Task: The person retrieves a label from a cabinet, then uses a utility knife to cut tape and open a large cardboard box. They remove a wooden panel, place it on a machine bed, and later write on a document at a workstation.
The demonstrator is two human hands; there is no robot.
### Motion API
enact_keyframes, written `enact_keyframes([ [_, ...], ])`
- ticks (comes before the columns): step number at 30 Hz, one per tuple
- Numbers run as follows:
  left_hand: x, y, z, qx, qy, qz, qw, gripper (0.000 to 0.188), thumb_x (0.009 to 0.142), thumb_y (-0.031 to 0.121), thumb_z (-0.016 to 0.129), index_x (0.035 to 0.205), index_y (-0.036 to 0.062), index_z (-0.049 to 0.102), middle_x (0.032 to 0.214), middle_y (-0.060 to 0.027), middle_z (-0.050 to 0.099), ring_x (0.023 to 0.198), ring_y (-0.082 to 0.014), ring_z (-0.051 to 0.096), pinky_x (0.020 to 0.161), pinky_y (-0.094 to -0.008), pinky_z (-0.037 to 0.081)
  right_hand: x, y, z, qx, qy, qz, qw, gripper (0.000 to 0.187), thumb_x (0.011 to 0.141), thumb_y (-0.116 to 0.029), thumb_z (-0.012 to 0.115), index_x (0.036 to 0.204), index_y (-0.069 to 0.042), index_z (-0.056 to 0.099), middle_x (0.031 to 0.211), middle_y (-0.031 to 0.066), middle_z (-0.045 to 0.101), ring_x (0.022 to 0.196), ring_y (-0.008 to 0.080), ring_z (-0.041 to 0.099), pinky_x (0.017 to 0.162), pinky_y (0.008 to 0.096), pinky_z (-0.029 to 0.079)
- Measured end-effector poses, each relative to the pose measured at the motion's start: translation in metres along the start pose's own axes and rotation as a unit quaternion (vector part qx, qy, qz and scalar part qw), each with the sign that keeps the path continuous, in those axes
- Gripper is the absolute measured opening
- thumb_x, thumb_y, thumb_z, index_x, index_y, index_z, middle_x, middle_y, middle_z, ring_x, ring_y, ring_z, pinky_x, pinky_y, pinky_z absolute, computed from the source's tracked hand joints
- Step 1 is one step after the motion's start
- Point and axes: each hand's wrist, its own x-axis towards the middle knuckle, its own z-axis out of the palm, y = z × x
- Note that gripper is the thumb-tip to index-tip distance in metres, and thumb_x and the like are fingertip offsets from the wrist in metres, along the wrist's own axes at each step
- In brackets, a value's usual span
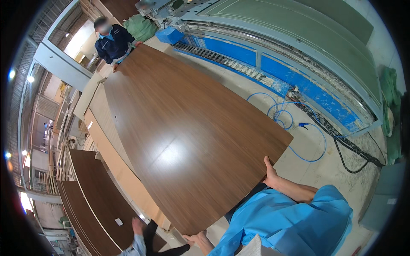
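Observation:
A long brown wood-grain panel [192,123] stretches across the middle, with a bright glare on its face. My left hand [197,237] grips the near left corner of its end edge, fingers partly hidden beneath. Near the right corner, my right hand [270,174] holds the same end, thumb over the top and other fingers out of sight below. At the far end stands a co-worker [113,45] in a dark jacket, both hands at the panel's edge. Underneath and to the left lie lighter boards [121,160].
A blue and green machine [307,81] runs along the right. Blue hose [314,160] and black cable [333,121] lie on the dusty floor beside it. Dark brown panels [100,192] are at lower left, where another person's hand [137,225] touches one. A green sack [140,28] sits behind.

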Motion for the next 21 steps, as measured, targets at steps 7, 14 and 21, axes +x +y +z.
enact_keyframes([
  [7,-0.101,-0.07,-0.111,-0.208,-0.128,-0.136,0.96,0.09,0.08,0.084,0.037,0.144,0.0208,0.042,0.149,-0.0064,0.043,0.134,-0.0347,0.039,0.106,-0.0577,0.036,-0.039,-0.045,-0.132,0.002,-0.052,0.024,0.998,0.099,0.081,-0.078,0.055,0.151,-0.012,0.03,0.149,0.0127,0.04,0.134,0.0324,0.042,0.105,0.0543,0.04],
  [14,-0.156,-0.155,-0.233,-0.02,-0.052,0.004,0.998,0.088,0.084,0.081,0.038,0.148,0.0211,0.036,0.15,-0.0101,0.038,0.135,-0.0358,0.038,0.108,-0.0593,0.035,-0.088,-0.088,-0.271,-0.044,-0.038,-0.011,0.998,0.097,0.082,-0.076,0.055,0.151,-0.014,0.028,0.148,0.0125,0.039,0.133,0.0329,0.042,0.102,0.0541,0.042],
  [21,-0.244,-0.237,-0.338,-0.093,-0.088,-0.026,0.991,0.085,0.084,0.078,0.042,0.146,0.0191,0.04,0.151,-0.0093,0.037,0.136,-0.036,0.037,0.108,-0.0564,0.037,-0.144,-0.141,-0.41,-0.088,-0.123,-0.061,0.987,0.094,0.082,-0.074,0.058,0.15,-0.013,0.033,0.146,0.0106,0.044,0.132,0.0319,0.045,0.1,0.0545,0.043],
])
